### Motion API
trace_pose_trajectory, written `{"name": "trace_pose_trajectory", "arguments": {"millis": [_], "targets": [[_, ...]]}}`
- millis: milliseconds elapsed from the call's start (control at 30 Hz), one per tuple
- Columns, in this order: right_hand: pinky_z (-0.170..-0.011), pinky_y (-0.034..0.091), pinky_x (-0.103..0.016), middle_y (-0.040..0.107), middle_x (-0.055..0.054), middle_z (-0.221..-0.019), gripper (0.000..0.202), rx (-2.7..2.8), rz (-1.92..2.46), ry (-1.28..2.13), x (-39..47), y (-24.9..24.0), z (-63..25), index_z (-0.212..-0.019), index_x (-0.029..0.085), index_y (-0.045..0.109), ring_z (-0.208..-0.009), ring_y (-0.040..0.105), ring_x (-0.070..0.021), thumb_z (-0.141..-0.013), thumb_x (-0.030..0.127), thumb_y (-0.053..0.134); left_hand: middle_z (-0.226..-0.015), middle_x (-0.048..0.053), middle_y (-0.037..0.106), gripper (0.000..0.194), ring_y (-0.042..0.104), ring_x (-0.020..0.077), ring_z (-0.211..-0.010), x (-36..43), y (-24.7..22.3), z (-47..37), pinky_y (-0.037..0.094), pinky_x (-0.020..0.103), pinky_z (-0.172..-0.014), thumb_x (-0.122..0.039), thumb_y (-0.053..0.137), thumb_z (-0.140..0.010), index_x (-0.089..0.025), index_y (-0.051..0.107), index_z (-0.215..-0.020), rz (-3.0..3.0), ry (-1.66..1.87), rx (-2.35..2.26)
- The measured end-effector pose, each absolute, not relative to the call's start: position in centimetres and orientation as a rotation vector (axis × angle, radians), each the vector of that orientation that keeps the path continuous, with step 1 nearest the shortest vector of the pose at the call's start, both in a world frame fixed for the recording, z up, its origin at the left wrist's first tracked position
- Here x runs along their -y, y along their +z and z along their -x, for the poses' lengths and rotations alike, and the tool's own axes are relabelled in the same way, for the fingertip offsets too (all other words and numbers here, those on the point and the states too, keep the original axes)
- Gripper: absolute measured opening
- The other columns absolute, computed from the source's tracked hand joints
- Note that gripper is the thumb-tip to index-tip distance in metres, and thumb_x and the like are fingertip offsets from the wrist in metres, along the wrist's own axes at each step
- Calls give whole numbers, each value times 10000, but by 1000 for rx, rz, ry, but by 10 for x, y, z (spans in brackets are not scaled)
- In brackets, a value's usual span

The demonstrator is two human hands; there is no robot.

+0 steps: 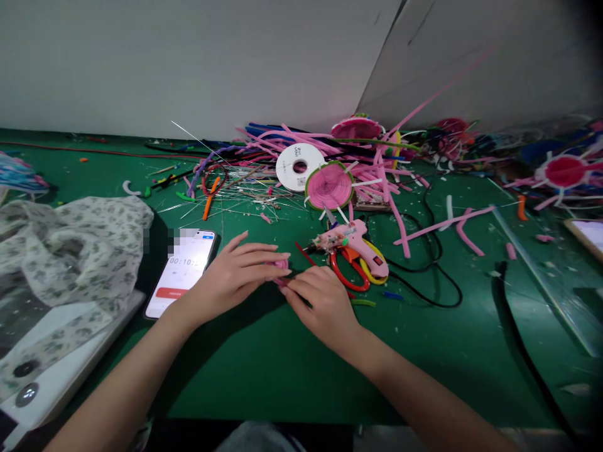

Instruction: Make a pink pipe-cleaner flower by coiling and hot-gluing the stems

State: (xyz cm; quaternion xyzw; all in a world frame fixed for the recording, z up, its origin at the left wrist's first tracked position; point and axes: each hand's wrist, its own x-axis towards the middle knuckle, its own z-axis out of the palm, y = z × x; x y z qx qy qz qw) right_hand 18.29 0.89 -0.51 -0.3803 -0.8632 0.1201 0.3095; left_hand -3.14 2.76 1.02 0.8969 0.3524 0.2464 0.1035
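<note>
Both hands meet over the green table (226,376), around a small pink coil (281,264). My left hand (235,270) pinches the coil from the left, its fingers stretched across it. From the right, my right hand (325,301) has its thumb and index finger pressed together at the coil's lower edge; the fingertips partly cover the piece. Just beyond my right hand lie a pink glue gun (351,242) and scissors with red and yellow handles (351,282). A flat pink disc with a green rim (331,186) leans near a white spool (288,166).
Left of my hands are a phone (181,276) and a patterned cloth (94,238) over a white object. Pink and blue strips (273,138) and thin wires lie piled at the back. A black cable (522,351) runs along the right.
</note>
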Motion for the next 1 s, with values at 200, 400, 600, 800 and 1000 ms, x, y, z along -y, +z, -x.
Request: {"name": "trace_pose_trajectory", "arguments": {"millis": [200,400,600,800,1000], "targets": [[-682,353,-320,682,-35,-750,243,2308,1060,307,-9,-3,-180,-782,167,668,-742,545,-163,-929,215,481,-1297,-12,599,330,494,140,-1251,-27,10,27,223,415,-1133,-157,412,-961,-301,561,-1218,-2667,706,-1050],[-698,352,-319,685,-34,-752,233,2311,1058,270,-11,-6,-183,-826,164,679,-741,536,-162,-934,236,485,-1334,3,564,302,477,155,-1271,-27,4,27,238,429,-1118,-232,455,-958,-322,544,-1233,-2601,719,-1140],[-685,355,-320,680,-37,-739,246,2311,1059,245,-13,-5,-184,-844,176,688,-732,536,-164,-939,250,474,-1360,20,540,323,455,166,-1294,-26,3,27,242,455,-1118,-227,394,-974,-323,543,-1244,-2471,667,-1130],[-693,379,-323,697,-26,-744,237,2246,1085,319,-14,-8,-184,-862,191,698,-721,560,-159,-935,271,487,-1406,40,494,356,424,174,-1325,-23,9,24,198,485,-1138,-262,383,-981,-307,453,-1326,-2394,631,-1182],[-709,406,-317,708,-21,-773,181,2146,1090,487,-15,-10,-182,-852,197,700,-735,586,-154,-908,257,539,-1375,32,528,346,455,158,-1300,-20,11,24,186,474,-1143,-232,340,-988,-299,464,-1304,-2346,622,-1185]]}}
